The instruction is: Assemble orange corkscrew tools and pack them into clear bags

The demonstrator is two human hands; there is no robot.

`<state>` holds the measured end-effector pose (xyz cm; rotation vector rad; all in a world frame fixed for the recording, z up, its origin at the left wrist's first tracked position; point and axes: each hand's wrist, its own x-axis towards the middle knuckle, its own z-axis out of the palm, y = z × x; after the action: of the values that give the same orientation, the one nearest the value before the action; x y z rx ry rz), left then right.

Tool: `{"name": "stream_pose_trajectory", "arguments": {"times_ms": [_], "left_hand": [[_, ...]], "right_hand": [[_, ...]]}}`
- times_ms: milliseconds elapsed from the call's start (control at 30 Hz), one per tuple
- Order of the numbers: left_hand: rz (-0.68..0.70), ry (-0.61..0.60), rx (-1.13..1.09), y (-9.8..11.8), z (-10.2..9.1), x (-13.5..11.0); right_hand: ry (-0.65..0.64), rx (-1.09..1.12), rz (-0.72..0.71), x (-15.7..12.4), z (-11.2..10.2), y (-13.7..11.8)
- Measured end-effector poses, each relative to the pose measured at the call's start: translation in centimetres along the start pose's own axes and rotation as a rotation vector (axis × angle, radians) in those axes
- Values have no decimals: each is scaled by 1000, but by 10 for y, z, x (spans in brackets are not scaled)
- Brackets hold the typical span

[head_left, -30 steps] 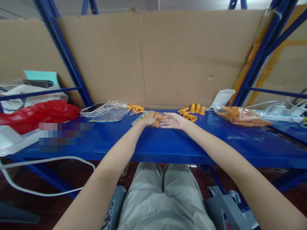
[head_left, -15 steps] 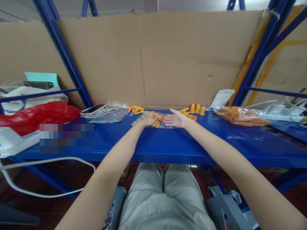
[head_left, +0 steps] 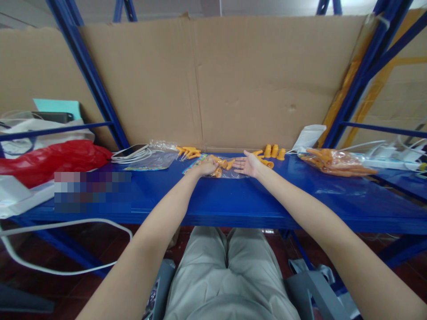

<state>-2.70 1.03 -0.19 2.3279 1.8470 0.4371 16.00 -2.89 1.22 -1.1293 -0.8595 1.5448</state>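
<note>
We find the work, in our judgement, part-way along: several glossy orange plastic pieces (head_left: 222, 164) lie in or on a clear plastic bag with a colourful printed strip (head_left: 238, 174), in the middle of the blue metal shelf (head_left: 233, 200). Outside it we count three small orange plastic cups (head_left: 275, 151), loose orange parts (head_left: 267, 163) behind the right hand (head_left: 245, 166), and branched orange pieces with thin metal chains (head_left: 188, 152) to the left; these appear unhandled so far. A flat clear plastic packet (head_left: 159, 161) lies further left.

The bag lies flat and creased, its strip on the left; the pieces in or on it look rounded and flared (finer detail is too small to judge). The left hand (head_left: 207, 166) is curled over them; we cannot tell what it grips. The right hand is spread, its fingertips at or just beside the nearest piece.
</note>
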Motion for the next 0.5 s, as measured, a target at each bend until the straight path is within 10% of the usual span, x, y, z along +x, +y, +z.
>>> {"name": "stream_pose_trajectory", "arguments": {"times_ms": [500], "left_hand": [[29, -21, 54, 0, 1, 3]], "right_hand": [[-42, 23, 33, 8, -1, 3]]}}
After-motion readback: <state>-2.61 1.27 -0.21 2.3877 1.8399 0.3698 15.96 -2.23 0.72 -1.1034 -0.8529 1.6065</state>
